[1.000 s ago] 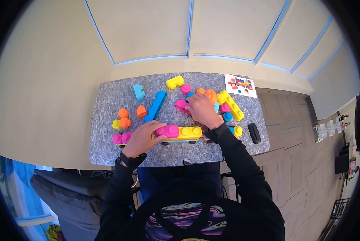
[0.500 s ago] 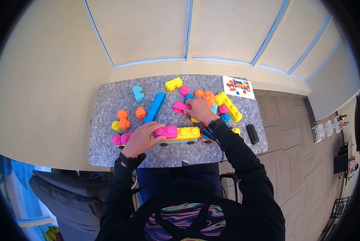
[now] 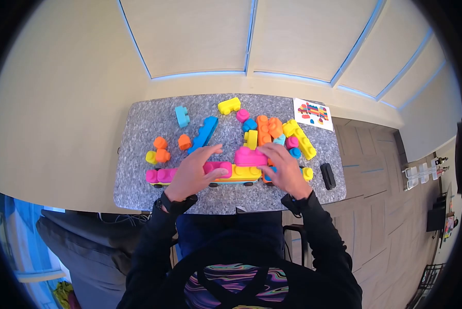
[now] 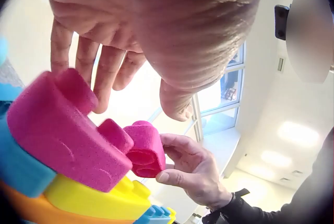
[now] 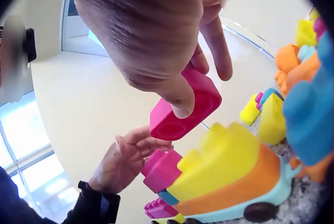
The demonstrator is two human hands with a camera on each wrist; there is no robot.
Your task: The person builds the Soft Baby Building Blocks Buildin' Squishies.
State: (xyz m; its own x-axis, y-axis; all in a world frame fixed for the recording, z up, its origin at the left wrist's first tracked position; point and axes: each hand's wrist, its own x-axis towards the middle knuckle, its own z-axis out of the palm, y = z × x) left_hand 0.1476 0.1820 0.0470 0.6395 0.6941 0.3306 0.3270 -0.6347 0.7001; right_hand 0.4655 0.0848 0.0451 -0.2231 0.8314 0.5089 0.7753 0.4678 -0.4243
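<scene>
A: Got a decent look at the left hand [image 3: 189, 172]?

B: Yep, saw it left of centre in the head view, slanting up and right above the seated pink brick [image 3: 219, 168]. Had fingers mostly straight, slightly apart, thumb spread away. Couldn't tell about contact.

A: And the right hand [image 3: 286, 170]?

B: Found it right of centre, angled up-left, thumb and fingers clamped on the loose pink brick [image 3: 250, 156]. Had that one near mid-frame, just above the yellow-topped car [image 3: 246, 172]. Caught its hollow underside in the right wrist view, but lost some fingertips behind it.

A: Anything else blocked?

B: Lost part of the toy train behind the left hand and some of the blue-and-orange car [image 3: 267, 177] behind the right. Got a blurred oval too, upper right, left wrist view.

A: Other stuff around?

B: Spotted a long blue brick [image 3: 204, 135] beyond the left hand, orange bricks [image 3: 263, 130] beyond the right, a printed sheet [image 3: 313, 114] upper right, and a black case [image 3: 327, 176] on the table's [image 3: 138, 198] right side.
</scene>
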